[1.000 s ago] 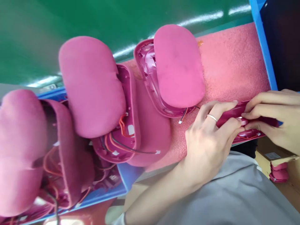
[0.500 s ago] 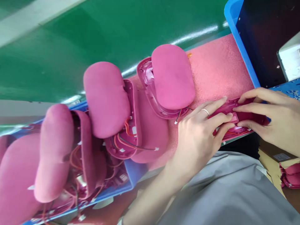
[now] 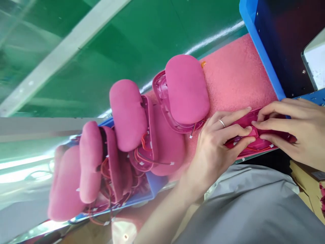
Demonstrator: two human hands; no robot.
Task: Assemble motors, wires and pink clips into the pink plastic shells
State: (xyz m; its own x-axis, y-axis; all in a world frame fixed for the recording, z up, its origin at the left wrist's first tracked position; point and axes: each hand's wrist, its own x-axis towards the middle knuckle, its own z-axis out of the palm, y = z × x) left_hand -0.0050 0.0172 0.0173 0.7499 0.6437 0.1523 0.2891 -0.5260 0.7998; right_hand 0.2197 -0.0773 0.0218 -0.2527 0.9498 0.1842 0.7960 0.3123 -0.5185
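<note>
My left hand [image 3: 218, 145], with a ring on one finger, and my right hand [image 3: 297, 128] both grip a long magenta plastic shell [image 3: 259, 149] from opposite sides. A thin red wire shows along its lower edge. The fingers hide most of the shell. It lies on a pink foam mat [image 3: 236, 74]. Just beyond my left hand lies a plastic shell with a pink padded cover [image 3: 186, 89], its short wires trailing near my left fingers. Further padded shells [image 3: 128, 115] stand in a row, with orange and black wires among them.
A blue tray rim [image 3: 261, 51] edges the foam. A glossy green surface [image 3: 101, 34] spreads along the far side. My grey shirt [image 3: 241, 203] fills the lower right. A cardboard box [image 3: 304, 179] sits beyond it, and a white device [image 3: 316, 57] stands on a dark panel.
The view has swung, so the row of padded shells looks shorter and more green surface shows. Both hands stay on the magenta shell, their fingers closer together over it.
</note>
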